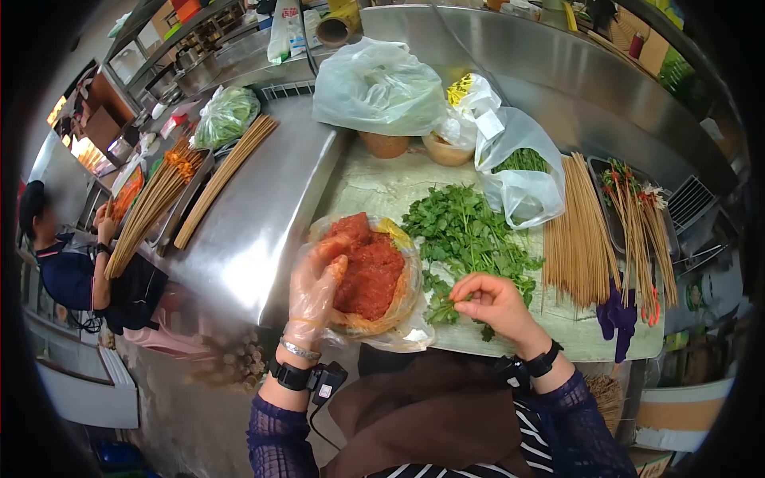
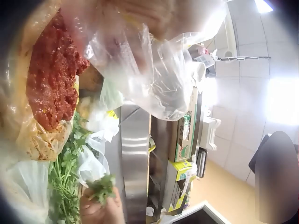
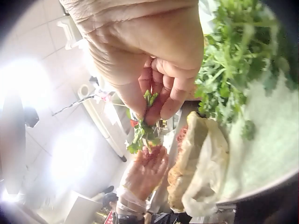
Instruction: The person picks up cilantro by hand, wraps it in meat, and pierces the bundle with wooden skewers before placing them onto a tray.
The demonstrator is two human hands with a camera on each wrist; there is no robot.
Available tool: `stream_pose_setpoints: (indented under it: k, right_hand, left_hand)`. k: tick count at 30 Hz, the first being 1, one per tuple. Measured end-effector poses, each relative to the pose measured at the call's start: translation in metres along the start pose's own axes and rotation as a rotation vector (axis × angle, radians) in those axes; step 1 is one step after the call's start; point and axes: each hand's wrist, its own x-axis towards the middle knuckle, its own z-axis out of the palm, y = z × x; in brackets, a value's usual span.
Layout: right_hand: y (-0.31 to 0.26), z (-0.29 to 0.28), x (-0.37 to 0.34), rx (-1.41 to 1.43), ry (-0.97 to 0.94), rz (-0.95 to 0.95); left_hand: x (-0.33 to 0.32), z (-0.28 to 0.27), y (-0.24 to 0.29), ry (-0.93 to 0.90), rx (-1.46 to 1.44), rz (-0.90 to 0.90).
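My right hand (image 1: 498,307) pinches a small sprig of cilantro (image 3: 145,133) between thumb and fingertips; its leaves hang below the fingers. Beside it spreads a loose pile of cilantro (image 1: 470,231) on the pale green board. My left hand (image 1: 312,291), in a clear plastic glove, is over the left rim of a plastic-lined bowl (image 1: 414,295). Red minced meat (image 1: 370,275) fills that bowl. In the right wrist view the gloved fingers (image 3: 152,163) are extended, with reddish smears on them.
Bare wooden skewers (image 1: 578,239) lie right of the cilantro, beside a tray of filled skewers (image 1: 629,191) and purple gloves (image 1: 617,319). Plastic bags (image 1: 378,88) stand at the back. Left, more skewers (image 1: 227,179) lie on the steel counter (image 1: 263,215); another person (image 1: 68,263) works beyond.
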Motion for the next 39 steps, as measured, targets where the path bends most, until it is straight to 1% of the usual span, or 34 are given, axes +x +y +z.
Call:
stream_pose_setpoints:
  k: [2,3,4,6,7,10,11,14,15,18,19,22,23,26,28,29,31,32,33,34,35,36,37,39]
  right_hand:
    - [-0.017,0.005,0.006,-0.057,-0.025,-0.036]
    - [-0.025,0.007,0.008,-0.096,-0.046,-0.051]
    - [-0.032,0.009,0.010,-0.134,-0.066,-0.064]
    - [-0.045,0.016,0.015,-0.299,-0.087,-0.132]
    - [-0.051,0.020,0.018,-0.382,-0.099,-0.164]
    - [-0.058,0.033,0.027,-0.523,-0.155,-0.304]
    - [-0.061,0.041,0.028,-0.520,-0.150,-0.277]
    - [-0.056,0.056,0.037,-0.539,-0.198,-0.373]
    - [-0.053,0.062,0.040,-0.523,-0.200,-0.394]
    - [-0.049,0.069,0.050,-0.597,-0.181,-0.505]
    - [-0.046,0.069,0.053,-0.622,-0.165,-0.502]
    - [-0.040,0.066,0.058,-0.709,-0.123,-0.483]
    - [-0.040,0.067,0.058,-0.708,-0.112,-0.482]
    - [-0.040,0.067,0.055,-0.714,-0.082,-0.474]
    - [-0.040,0.063,0.053,-0.730,-0.067,-0.475]
    - [-0.042,0.060,0.051,-0.683,-0.018,-0.430]
    - [-0.047,0.047,0.041,-0.590,0.082,-0.342]
    - [-0.048,0.029,0.038,-0.628,0.111,-0.343]
    - [-0.047,0.009,0.035,-0.632,0.191,-0.321]
    - [-0.046,-0.015,0.030,-0.645,0.285,-0.301]
    - [-0.042,-0.045,0.025,-0.654,0.383,-0.235]
    - [-0.039,-0.075,0.020,-0.659,0.486,-0.174]
    - [-0.041,-0.100,0.015,-0.777,0.578,-0.191]
    - [-0.050,-0.144,0.000,-1.015,0.727,-0.114]
  left_hand:
    - [0.000,-0.001,0.000,-0.092,0.057,0.079]
    - [-0.003,0.002,0.001,-0.068,0.236,0.166]
    - [-0.006,0.004,0.004,-0.061,0.315,0.204]
    - [-0.010,0.009,0.009,-0.052,0.473,0.278]
    - [-0.011,0.011,0.013,-0.033,0.482,0.339]
    - [-0.018,0.016,0.005,-0.009,-0.068,-0.085]
    - [-0.020,0.017,-0.004,0.006,-0.078,-0.070]
    - [-0.028,0.014,-0.025,0.086,-0.415,-0.346]
    - [-0.034,0.020,-0.005,0.023,-0.526,-0.364]
    - [-0.042,0.023,-0.007,-0.039,-0.550,-0.368]
    - [-0.046,0.021,-0.003,-0.065,-0.578,-0.360]
    - [-0.054,0.026,0.022,-0.125,-0.500,-0.396]
    - [-0.055,0.026,0.024,-0.136,-0.531,-0.429]
    - [-0.058,0.027,0.018,-0.151,-0.550,-0.392]
    - [-0.058,0.031,0.009,-0.130,-0.524,-0.337]
    - [-0.057,0.033,0.005,-0.121,-0.511,-0.309]
    - [-0.055,0.033,-0.001,-0.070,-0.372,-0.273]
    - [-0.053,0.032,-0.005,-0.049,-0.306,-0.254]
    - [-0.052,0.031,-0.015,-0.001,-0.233,-0.154]
    - [-0.050,0.029,-0.017,-0.004,-0.227,-0.166]
    - [-0.048,0.026,-0.028,0.021,-0.155,-0.141]
    - [-0.048,0.030,-0.029,0.068,-0.322,-0.167]
    - [-0.045,0.032,-0.032,0.083,-0.316,-0.123]
    - [-0.043,0.034,-0.043,0.085,-0.325,-0.108]
